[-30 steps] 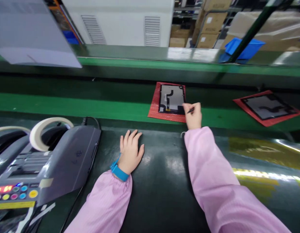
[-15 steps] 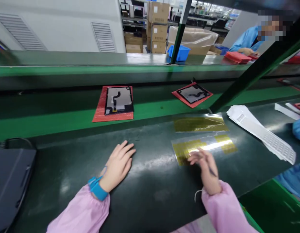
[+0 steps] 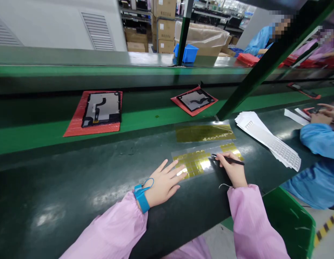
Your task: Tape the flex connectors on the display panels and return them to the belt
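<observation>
the spread left hand [image 3: 162, 186] has come over to the clear plastic sheet [image 3: 210, 149] with glossy amber strips [image 3: 192, 163], where the right hand [image 3: 234, 174] pinches a slim black tool [image 3: 233, 160].

Amber film [image 3: 192, 163] looks like glossy plastic, the worktop [image 3: 102, 172] smooth and shiny (the sleeves [image 3: 121, 225], matt cloth).

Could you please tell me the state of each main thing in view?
nearer film sheet: flat, amber in separate patches
farther film sheet: flat
left hand: open, fingers over the nearer film sheet
right hand: closed on the black tool
black tool: held, tip toward the nearer film sheet
left panel: lying on its red sheet
right panel: lying on the other red sheet
white label strips: overlapping, fanned
blue bin: upright
</observation>
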Tool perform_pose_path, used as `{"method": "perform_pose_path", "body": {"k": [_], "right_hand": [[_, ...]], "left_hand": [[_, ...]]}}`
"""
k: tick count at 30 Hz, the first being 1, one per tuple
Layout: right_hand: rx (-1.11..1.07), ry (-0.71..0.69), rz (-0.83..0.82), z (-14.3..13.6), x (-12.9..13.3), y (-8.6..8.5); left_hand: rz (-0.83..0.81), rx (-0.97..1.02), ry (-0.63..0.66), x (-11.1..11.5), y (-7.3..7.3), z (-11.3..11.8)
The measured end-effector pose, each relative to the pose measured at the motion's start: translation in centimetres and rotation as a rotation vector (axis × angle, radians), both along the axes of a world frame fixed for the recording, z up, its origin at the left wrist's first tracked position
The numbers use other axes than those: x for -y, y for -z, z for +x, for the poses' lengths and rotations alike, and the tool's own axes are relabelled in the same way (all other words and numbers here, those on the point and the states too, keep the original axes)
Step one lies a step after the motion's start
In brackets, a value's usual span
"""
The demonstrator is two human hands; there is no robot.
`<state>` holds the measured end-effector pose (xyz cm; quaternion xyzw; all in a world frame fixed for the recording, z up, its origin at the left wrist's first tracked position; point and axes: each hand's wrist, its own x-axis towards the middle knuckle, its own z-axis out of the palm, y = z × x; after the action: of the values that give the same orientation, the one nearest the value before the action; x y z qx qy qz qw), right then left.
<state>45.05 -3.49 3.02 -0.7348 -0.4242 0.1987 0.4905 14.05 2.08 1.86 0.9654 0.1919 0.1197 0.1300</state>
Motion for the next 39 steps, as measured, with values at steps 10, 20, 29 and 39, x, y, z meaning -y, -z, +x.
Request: {"method": "perform_pose_path", "body": {"k": [10,20,29,39], "right_hand": [[-0.037,-0.047,-0.077,0.1,-0.5,-0.5],[-0.178,-0.088,-0.022,0.0,0.2,-0.2],[0.072,-0.380,0.227,-1.0,-5.1,-2.8],[1.169,-0.539,-0.109,-2.9,-23.1,-3.5]], "left_hand": [[-0.009,0.000,-0.005,0.0,-0.1,-0.1],[-0.047,-0.017,0.000,0.1,0.2,0.1],[-0.071,0.030,-0.002,0.6,0.5,0.1],[-0.256,0.114,0.006,1.0,0.2,-0.6]]}}
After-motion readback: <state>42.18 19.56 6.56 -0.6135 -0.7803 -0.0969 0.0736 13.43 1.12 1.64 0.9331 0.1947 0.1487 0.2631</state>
